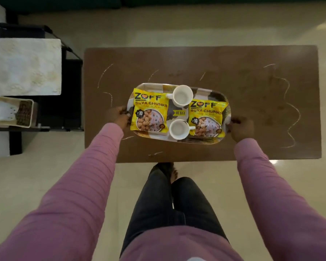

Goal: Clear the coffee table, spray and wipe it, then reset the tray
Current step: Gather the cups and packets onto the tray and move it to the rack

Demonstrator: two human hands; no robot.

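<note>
1. Tray [179, 141] at frame centre, over the brown coffee table [201, 59].
2. Left hand [119, 115] grasps its left end; right hand [241, 129] grasps its right end.
3. On tray: two yellow packets [151, 112], two white cups [183, 95].

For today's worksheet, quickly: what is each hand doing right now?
Left hand: closed on the tray's left end.
Right hand: closed on its right end.

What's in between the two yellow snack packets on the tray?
In the head view, two white ceramic cups sit between the left yellow soya chunks packet and the right one: the far cup and the near cup.
</note>
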